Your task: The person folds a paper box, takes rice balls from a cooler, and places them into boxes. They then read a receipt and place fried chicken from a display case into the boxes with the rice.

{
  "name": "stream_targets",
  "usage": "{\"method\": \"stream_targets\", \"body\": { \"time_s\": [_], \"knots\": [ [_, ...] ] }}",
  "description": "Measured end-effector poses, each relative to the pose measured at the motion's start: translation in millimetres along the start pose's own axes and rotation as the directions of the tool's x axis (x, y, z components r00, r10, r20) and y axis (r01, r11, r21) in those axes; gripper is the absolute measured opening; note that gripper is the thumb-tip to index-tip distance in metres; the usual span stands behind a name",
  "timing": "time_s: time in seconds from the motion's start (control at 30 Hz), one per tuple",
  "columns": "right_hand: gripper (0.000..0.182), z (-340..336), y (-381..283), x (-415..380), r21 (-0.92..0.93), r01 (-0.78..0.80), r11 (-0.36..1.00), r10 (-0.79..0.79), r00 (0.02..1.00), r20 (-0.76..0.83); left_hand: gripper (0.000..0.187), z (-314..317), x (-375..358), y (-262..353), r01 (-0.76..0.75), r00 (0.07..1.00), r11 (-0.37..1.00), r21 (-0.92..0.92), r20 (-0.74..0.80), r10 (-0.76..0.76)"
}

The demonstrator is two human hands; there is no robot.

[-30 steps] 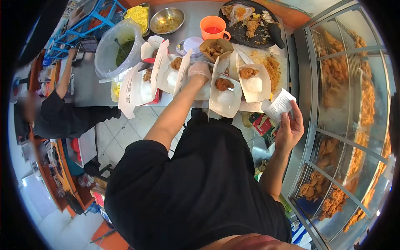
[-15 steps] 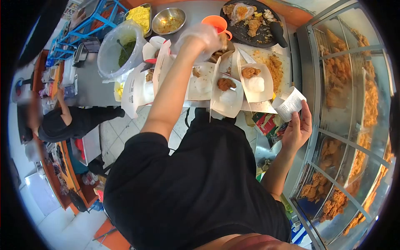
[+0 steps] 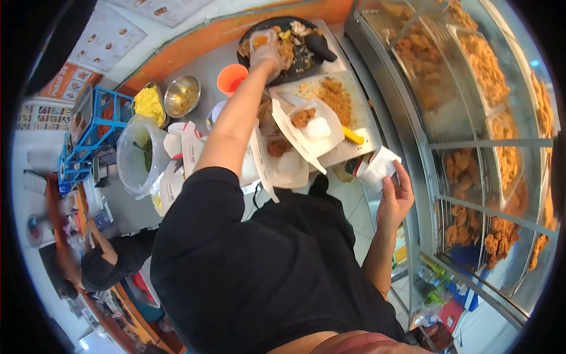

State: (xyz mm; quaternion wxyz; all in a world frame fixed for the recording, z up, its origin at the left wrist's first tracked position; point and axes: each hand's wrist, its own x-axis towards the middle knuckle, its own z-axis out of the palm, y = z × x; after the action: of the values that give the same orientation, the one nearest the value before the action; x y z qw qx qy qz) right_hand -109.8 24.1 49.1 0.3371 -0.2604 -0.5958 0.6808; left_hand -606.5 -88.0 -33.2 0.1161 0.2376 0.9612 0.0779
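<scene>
My left hand, in a clear plastic glove, reaches into a round black stone mortar at the back. It is by a clear plastic bag with orange contents; its fingers are hidden. Food scraps and a black pestle also lie in the mortar. On the right, my bare right hand pinches a curled white paper slip, which carried printed lines earlier. Between the hands stand open white food boxes; the nearest box holds fried chicken and white rice.
An orange cup, a steel bowl, yellow food and a bag of greens stand leftward. A knife with a yellow handle lies by the boxes. A fried-chicken cabinet flanks my right; another person is far left.
My left hand has gone from beside the orange cup to the mortar. The view has swung right, shifting the counter leftward. My right hand still holds the slip.
</scene>
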Motion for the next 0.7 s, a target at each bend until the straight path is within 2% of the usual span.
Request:
{"method": "stream_targets", "body": {
  "time_s": [0.03,0.07,0.1,0.13,0.2,0.27,0.33,0.37,0.4,0.47,0.53,0.57,0.63,0.7],
  "knots": [
    [0.047,-4.5,0.5,-0.3,0.008,0.001,1.000,-0.001,1.000,-0.026,0.055,-21.1,-22.5,13.6,0.050,0.998,0.998,-0.026,-0.038,-0.051],
    [0.046,-5.5,1.0,-0.4,0.022,0.003,1.000,-0.002,0.999,-0.044,0.051,-0.1,0.5,-7.6,0.022,0.978,0.999,-0.043,-0.206,-0.030],
    [0.047,-3.3,-3.6,0.2,0.040,-0.023,0.999,0.025,0.999,-0.044,0.049,-27.2,-29.4,-6.3,-0.139,0.906,0.990,-0.026,-0.407,0.116],
    [0.047,-3.2,1.0,3.2,0.071,-0.024,0.997,0.027,0.998,-0.051,0.038,-40.1,-50.3,-13.7,-0.161,0.887,0.980,-0.120,-0.453,0.090],
    [0.048,-4.4,9.4,6.8,0.122,-0.042,0.992,0.049,0.998,-0.049,0.032,-84.7,-122.0,-27.7,-0.217,0.964,0.833,-0.510,-0.246,0.100],
    [0.047,4.2,21.5,15.4,0.130,-0.091,0.987,0.095,0.995,-0.021,0.036,-93.2,-176.8,-58.0,0.031,0.999,0.880,-0.474,0.047,-0.010],
    [0.047,19.2,30.7,25.7,0.129,-0.102,0.986,0.097,0.994,0.042,0.031,-85.5,-228.8,-85.4,0.055,0.988,0.945,-0.322,0.156,-0.004],
    [0.047,28.7,30.5,29.6,0.120,-0.127,0.985,0.116,0.989,0.097,0.029,-66.9,-245.0,-92.1,0.054,0.978,0.992,-0.114,0.208,-0.029],
    [0.047,40.0,27.6,34.4,0.111,-0.141,0.984,0.124,0.982,0.145,0.027,-41.4,-254.5,-95.4,0.039,0.965,0.995,0.096,0.253,-0.062],
    [0.046,59.2,20.8,39.8,0.083,-0.165,0.983,0.141,0.961,0.238,0.031,11.8,-258.4,-95.9,-0.061,0.918,0.961,0.270,0.393,-0.052],
    [0.044,68.9,21.2,46.3,0.036,-0.138,0.990,0.118,0.936,0.333,0.030,45.5,-264.1,-91.6,0.061,0.937,0.963,0.263,0.318,-0.146],
    [0.044,77.4,16.1,48.1,0.034,-0.120,0.992,0.099,0.926,0.363,0.028,54.7,-266.9,-88.8,0.223,0.952,0.962,0.158,0.177,-0.250],
    [0.044,90.3,7.1,47.3,0.043,-0.094,0.995,0.069,0.914,0.399,0.028,95.2,-258.5,-98.7,0.501,0.863,0.863,-0.065,0.100,-0.494],
    [0.044,98.1,-0.1,42.1,0.054,-0.081,0.995,0.053,0.913,0.404,0.031,136.3,-250.9,-110.6,0.543,0.839,0.833,-0.102,0.087,-0.536]
  ]
}}
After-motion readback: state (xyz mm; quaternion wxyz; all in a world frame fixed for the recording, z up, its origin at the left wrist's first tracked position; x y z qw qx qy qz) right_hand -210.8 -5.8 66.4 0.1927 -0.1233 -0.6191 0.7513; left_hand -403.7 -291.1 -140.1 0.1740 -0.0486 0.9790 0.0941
